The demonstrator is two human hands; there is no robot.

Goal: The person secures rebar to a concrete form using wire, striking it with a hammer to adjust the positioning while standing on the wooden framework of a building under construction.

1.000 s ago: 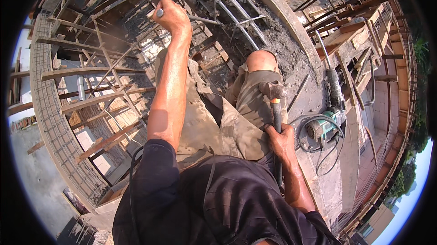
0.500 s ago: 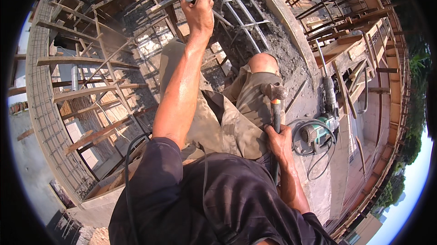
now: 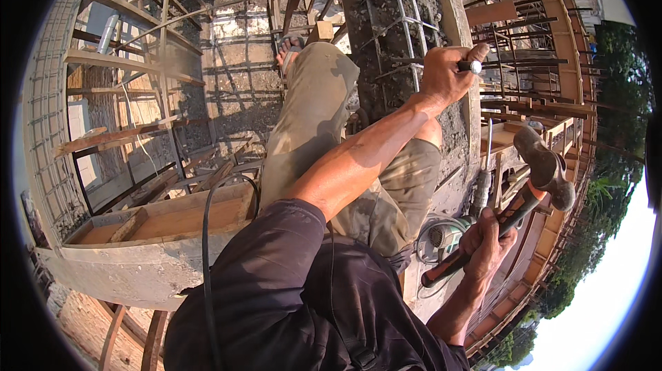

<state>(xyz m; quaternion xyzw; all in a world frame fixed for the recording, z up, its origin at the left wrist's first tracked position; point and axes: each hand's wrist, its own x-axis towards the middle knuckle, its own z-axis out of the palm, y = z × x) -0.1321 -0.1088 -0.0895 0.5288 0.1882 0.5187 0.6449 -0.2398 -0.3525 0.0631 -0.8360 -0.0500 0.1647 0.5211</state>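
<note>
My left hand (image 3: 445,76) is closed around a round metal bar (image 3: 473,67). The bar's bright, flat end pokes out of the fist; its other end is hidden. The fist is over the concrete edge beside a strip of steel reinforcing bars (image 3: 408,16). Lower right, my right hand (image 3: 488,241) grips a hammer (image 3: 541,164) around its dark handle. The hammer is raised and tilted, its heavy, worn head up and to the right, with an orange band just below the head. The hammer head and the metal bar are apart.
A green-and-grey power drill (image 3: 445,236) with a coiled cable lies beside my knee. Timber braces (image 3: 131,67) cross an opening on the left, above a wooden formwork box (image 3: 165,223). A black cable (image 3: 207,261) runs past my left shoulder. Scaffold poles and planks stand at right.
My left hand has moved right with the metal bar, over the concrete edge. My right hand has lifted the hammer from beside my thigh up and to the right. The view has turned.
</note>
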